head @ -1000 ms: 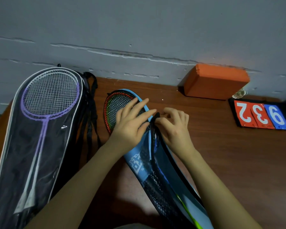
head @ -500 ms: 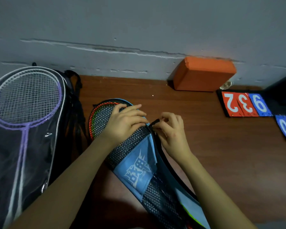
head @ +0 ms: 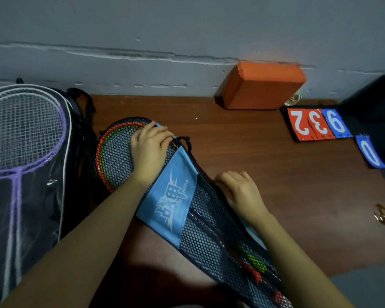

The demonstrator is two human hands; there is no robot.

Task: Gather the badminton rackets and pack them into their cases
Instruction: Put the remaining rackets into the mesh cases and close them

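Two hands work one case; my left hand (head: pixel 150 150) lies spread and flat on the mesh case (head: pixel 200 218), fingers curled over its far rim near the small black loop (head: pixel 185 141), pinning it rather than gripping; my right hand (head: pixel 238 192) rests on the right edge lower down, fingertips tucked onto the seam, where I judge the zip runs, though I cannot tell whether they pinch a puller. Inside, the orange-and-green rackets (head: pixel 111 152) show through the mesh, heads toward the wall. To close well, I should keep the left hand pressing the seam flat and draw steadily along the edge; snagged mesh is the risk. Beside it on the wooden table (head: pixel 265 156) lies the clear case (head: pixel 31 174), its purple racket (head: pixel 25 130) already inside.
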